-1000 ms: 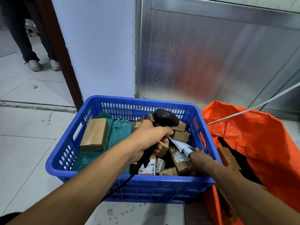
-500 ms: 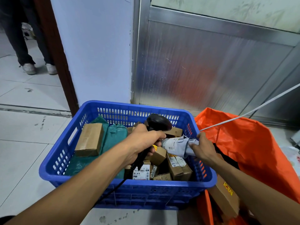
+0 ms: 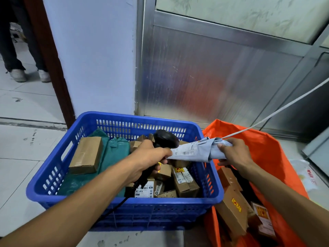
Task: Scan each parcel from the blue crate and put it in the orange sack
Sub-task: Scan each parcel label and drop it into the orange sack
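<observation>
The blue crate [image 3: 53,177] stands on the floor, full of several brown boxes and green mailer bags. My left hand [image 3: 151,157] grips a black barcode scanner [image 3: 165,139] over the crate, its head facing right. My right hand [image 3: 235,154] grips a grey soft parcel [image 3: 194,151] with a printed label, held above the crate's right rim, right in front of the scanner. The orange sack [image 3: 277,157] lies open to the right of the crate, with brown boxes inside.
A white wall and a metal panel rise just behind the crate and sack. A white cord [image 3: 277,111] runs from the sack up to the right. A person's legs and white shoes [image 3: 17,74] stand at the far left on the tiled floor.
My right hand lifted the grey parcel out of the crate and carried it up and right to the crate's right rim. The scanner hand stayed above the crate.
</observation>
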Motion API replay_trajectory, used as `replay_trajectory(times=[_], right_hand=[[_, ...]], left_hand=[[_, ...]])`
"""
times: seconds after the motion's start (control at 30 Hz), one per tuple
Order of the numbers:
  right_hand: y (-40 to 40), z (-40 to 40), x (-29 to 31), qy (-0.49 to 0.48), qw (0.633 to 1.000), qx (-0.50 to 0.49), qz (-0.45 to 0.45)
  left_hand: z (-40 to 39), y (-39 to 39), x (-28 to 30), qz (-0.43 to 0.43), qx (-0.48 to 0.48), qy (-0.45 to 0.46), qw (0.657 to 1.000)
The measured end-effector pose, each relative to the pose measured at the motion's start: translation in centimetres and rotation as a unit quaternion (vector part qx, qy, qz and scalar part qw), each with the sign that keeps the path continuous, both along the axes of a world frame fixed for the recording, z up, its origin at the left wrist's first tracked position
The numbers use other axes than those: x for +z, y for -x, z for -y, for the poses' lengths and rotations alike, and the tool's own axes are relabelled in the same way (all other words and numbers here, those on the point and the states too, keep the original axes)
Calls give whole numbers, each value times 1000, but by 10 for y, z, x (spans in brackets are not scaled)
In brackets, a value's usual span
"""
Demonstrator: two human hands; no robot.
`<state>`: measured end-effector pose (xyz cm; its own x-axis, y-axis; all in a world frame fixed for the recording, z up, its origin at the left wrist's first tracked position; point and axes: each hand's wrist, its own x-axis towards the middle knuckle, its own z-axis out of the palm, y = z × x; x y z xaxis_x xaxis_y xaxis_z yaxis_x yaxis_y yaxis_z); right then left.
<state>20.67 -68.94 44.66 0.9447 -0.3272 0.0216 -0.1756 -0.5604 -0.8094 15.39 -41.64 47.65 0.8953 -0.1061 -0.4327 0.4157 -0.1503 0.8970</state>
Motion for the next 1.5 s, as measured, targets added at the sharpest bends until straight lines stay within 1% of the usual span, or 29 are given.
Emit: replay_trajectory(times=[0.27, 0.57, 0.73, 0.9, 1.1, 1.5], right_hand=[[3, 7, 12, -27, 999, -1, 34], [4, -5, 15, -120, 988, 44, 85], [4, -11, 16, -142, 983, 60, 99], [4, -10, 12, -146, 982, 73, 93], [6, -13, 12, -137, 984, 80, 85], [5, -15, 8, -140, 984, 84, 67]], left_hand=[[3, 1, -3, -2, 2, -8, 1000], [3, 3, -1, 1, 0, -5, 1000], [1, 3, 2, -8, 5, 19, 1000], [1, 4, 6, -22, 20, 55, 998], [-1, 3, 6, -26, 35, 65, 997], [-2, 3, 6, -30, 26, 65, 997]])
